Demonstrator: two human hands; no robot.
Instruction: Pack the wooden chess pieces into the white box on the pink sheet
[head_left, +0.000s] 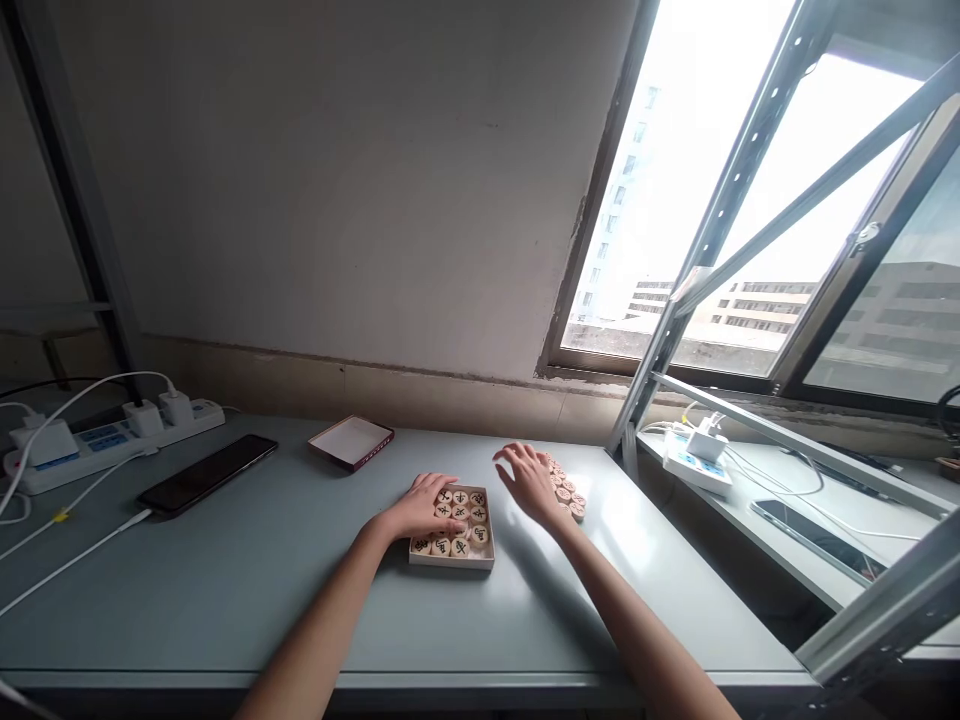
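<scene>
My left hand [417, 508] lies over the left side of a shallow open box [454, 563] with pale sides. Its fingers stretch toward the far left corner, and the thumb reaches across the round xiangqi pieces [460, 513] inside. These pieces are pale wood with dark characters; my hand hides some on the left. To the right of the box, my right hand [529, 482] is raised above the table, fingers spread and curved, with nothing visible in them. Beside and partly behind it lies a group of xiangqi pieces with reddish characters [566, 492].
A box lid [351, 442] lies inside up at the back. On the left are a dark phone [208, 474] on a cable and a power strip [112, 445] with chargers. A metal shelf post [660, 350] rises at the right. Beyond it sit another power strip [696, 462] and phone [814, 538].
</scene>
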